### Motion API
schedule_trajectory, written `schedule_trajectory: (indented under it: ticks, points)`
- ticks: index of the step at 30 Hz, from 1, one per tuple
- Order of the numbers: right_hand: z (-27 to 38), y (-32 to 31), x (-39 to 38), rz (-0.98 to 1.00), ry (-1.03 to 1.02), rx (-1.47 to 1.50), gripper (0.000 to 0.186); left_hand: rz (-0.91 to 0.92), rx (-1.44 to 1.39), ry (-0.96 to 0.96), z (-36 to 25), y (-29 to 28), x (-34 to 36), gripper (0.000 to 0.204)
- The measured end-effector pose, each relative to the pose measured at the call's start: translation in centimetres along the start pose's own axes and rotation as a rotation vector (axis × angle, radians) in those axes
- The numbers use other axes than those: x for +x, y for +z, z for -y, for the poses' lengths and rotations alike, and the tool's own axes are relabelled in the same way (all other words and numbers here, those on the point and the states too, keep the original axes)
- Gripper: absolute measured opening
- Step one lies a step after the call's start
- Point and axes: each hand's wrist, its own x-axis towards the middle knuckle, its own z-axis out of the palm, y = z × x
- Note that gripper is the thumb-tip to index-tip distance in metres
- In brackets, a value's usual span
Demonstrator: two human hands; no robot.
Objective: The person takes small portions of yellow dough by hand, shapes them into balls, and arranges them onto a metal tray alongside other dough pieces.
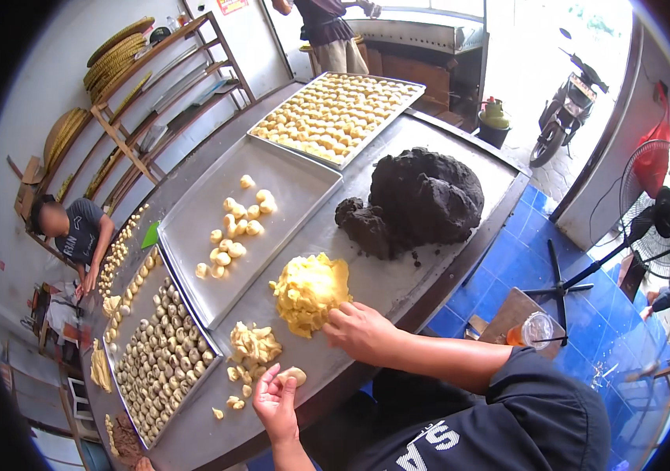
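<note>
At the bench's (374, 286) near edge, our left hand (276, 404) grasps flattened cream dough (294, 374); our right hand (364, 331) touches the lumpy yellow dough mound (309, 292), grip unclear. Likely portioning; next requires pinching.

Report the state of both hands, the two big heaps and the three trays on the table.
Left hand: palm up, holding a pale dough piece.
Right hand: touching the yellow dough heap; whether pinching some off, unclear.
Yellow dough heap: rough, lumpy.
Dark heap: large mound, smaller lump at its side.
Middle tray: partly filled with pale balls.
Far tray: filled with rows of yellowish balls.
Left tray: mostly filled with darker balls.
</note>
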Motion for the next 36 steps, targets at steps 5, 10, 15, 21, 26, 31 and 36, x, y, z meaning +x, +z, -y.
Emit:
schedule_trajectory:
  ticks: [5, 10, 15, 21, 26, 31, 36]
  points:
    - [-0.4, -1.3, -1.3, -0.184, 0.210, 0.468, 0.021, -0.046, -0.074, -0.068, 0.4, -0.7, -0.9, 0.037]
    - [-1.3, -1.3, -2.4, -0.052, 0.227, 0.352, 0.015, -0.082, -0.147, -0.062, 0.8, -1.1, -0.6, 0.033]
    - [-2.6, -0.3, -1.8, -0.101, 0.036, 0.243, 0.010, -0.048, -0.208, -0.105, -0.2, -0.2, -0.6, 0.030]
    - [-2.2, -0.2, -0.7, 0.018, 0.061, 0.267, 0.014, -0.070, -0.154, -0.107, 0.5, -0.9, -0.5, 0.028]
    - [-0.8, -1.8, -1.3, -0.145, 0.188, 0.428, 0.022, -0.039, -0.195, -0.049, 0.8, -1.4, -1.0, 0.025]
    - [-1.4, -0.9, -1.9, -0.045, 0.145, 0.305, 0.015, -0.101, -0.237, -0.093, 0.0, -0.5, -0.7, 0.025]
    - [-1.3, 0.8, -0.5, -0.103, -0.048, 0.200, 0.009, -0.036, -0.021, 0.006, 0.8, -0.9, -0.9, 0.027]
